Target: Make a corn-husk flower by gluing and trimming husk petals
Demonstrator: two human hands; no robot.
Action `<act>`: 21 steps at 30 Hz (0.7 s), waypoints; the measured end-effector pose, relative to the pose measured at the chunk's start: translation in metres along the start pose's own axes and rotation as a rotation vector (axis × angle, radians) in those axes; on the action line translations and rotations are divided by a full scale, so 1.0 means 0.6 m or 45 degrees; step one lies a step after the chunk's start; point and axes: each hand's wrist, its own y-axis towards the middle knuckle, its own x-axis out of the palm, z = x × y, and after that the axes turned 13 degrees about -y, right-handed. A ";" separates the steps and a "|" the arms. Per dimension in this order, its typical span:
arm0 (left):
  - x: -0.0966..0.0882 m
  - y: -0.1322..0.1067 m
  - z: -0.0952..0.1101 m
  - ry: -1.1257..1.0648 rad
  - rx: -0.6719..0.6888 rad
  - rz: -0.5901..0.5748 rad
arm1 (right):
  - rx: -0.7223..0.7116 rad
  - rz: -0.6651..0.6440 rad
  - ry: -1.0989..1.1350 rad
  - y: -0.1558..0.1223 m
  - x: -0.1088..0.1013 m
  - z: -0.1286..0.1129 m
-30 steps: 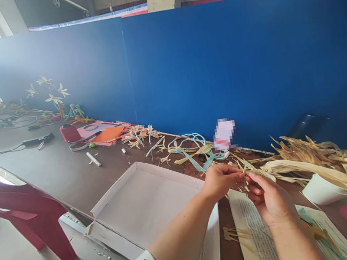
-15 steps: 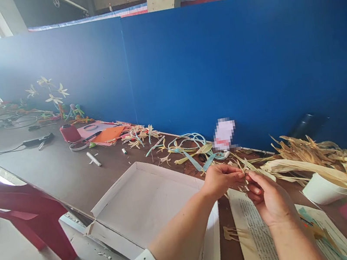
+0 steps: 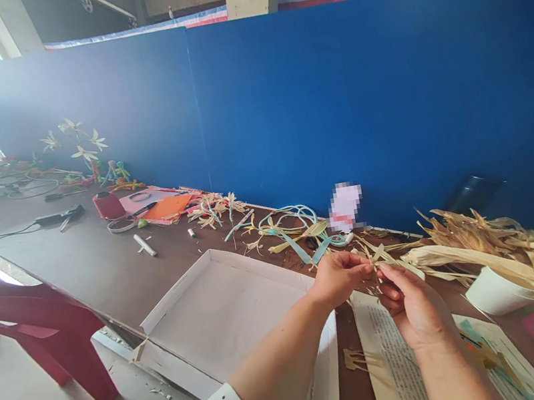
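Note:
My left hand point(image 3: 339, 278) and my right hand point(image 3: 412, 302) meet over the table, fingertips pinched together. Between them is a small husk flower point(image 3: 378, 254) with pale, narrow petals, largely covered by the fingers. Just beyond the hands lie blue-green and cream husk strips point(image 3: 299, 245). Beneath my right hand a printed page point(image 3: 386, 343) rests on the table, with a few tan husk scraps point(image 3: 357, 359) at its left edge.
A shallow white box lid point(image 3: 243, 305) lies under my left forearm. On the right are a heap of dry corn husks point(image 3: 495, 231) and a tipped white cup point(image 3: 501, 290). Farther left are orange paper point(image 3: 169, 207), a white glue stick point(image 3: 145, 245) and a red chair point(image 3: 37, 317).
Both hands stay in nearly the same place, with only slight finger movement around the husk flower. Nothing else has visibly moved.

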 end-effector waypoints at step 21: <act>0.003 -0.005 0.007 0.122 0.056 0.072 | -0.030 0.031 -0.051 -0.004 0.008 -0.006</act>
